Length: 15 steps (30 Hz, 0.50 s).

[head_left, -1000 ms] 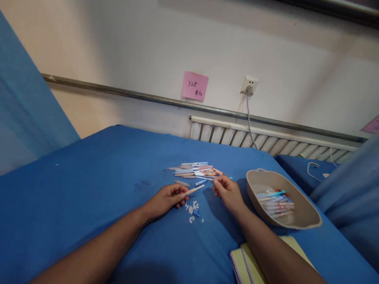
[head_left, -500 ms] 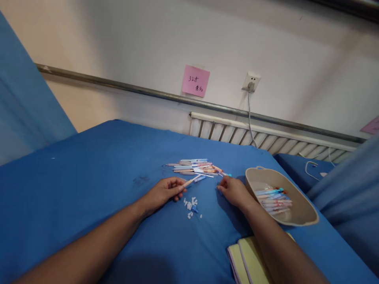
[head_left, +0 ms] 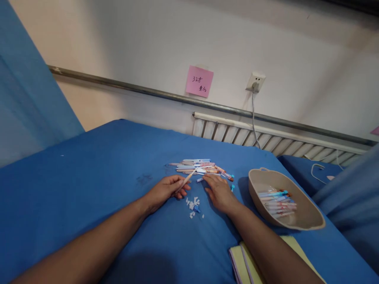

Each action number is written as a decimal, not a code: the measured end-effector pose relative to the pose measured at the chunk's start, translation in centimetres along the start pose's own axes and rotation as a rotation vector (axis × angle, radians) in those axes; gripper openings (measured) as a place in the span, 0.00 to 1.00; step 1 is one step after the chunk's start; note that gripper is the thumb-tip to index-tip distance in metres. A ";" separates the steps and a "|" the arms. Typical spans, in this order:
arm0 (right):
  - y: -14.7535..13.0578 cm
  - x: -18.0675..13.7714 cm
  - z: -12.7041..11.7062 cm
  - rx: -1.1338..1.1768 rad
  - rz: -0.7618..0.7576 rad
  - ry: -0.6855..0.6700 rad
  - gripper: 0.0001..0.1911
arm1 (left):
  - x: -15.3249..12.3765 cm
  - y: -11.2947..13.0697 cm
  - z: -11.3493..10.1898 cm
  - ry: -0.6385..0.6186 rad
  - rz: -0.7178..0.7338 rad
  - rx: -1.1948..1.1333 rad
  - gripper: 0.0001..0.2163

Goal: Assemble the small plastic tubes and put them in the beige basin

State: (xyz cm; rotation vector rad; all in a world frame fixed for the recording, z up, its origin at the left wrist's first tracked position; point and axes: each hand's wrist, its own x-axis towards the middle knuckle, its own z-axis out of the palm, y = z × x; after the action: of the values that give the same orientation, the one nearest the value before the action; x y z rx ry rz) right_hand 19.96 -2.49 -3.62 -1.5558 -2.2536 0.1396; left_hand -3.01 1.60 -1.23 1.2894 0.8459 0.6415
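My left hand (head_left: 169, 188) is closed around a slim pale pen (head_left: 188, 178), its white end tilted up toward the far right. My right hand (head_left: 220, 193) lies low over the blue cloth with fingers stretched out. Its fingertips are by a short light-blue pen piece (head_left: 199, 180); whether they touch it I cannot tell. Just beyond both hands is a pile of pens (head_left: 189, 169) in pale, pink and orange colours. Small white plastic bits (head_left: 192, 205) and a blue bit (head_left: 196, 209) are scattered between my forearms. A teal-tipped piece (head_left: 232, 187) sits beside my right hand.
A beige basket (head_left: 309, 217) with several pens (head_left: 280, 204) inside stands at the right. Folded yellow cloth (head_left: 244, 260) lies under my right forearm. Behind the blue-covered surface (head_left: 118, 157) are a radiator (head_left: 219, 130), a rail and a plugged-in socket (head_left: 256, 82).
My right hand has moved left toward the pile, its fingers going from pinched to stretched out. The pen in my left hand is tilted more steeply. The view has shifted slightly.
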 end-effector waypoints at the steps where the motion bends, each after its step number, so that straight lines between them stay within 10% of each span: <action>1: 0.0 0.0 0.0 -0.007 0.002 -0.006 0.22 | 0.0 0.0 0.0 0.001 -0.009 -0.017 0.16; 15: 0.7 0.2 -0.8 -0.095 0.065 -0.043 0.11 | -0.1 0.0 0.0 0.011 0.001 0.017 0.15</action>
State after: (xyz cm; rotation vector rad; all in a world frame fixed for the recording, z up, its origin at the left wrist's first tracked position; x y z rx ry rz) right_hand 20.83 -2.18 -3.06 -1.6911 -2.2741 0.0858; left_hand -3.03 1.50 -1.25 1.3023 0.8613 0.6439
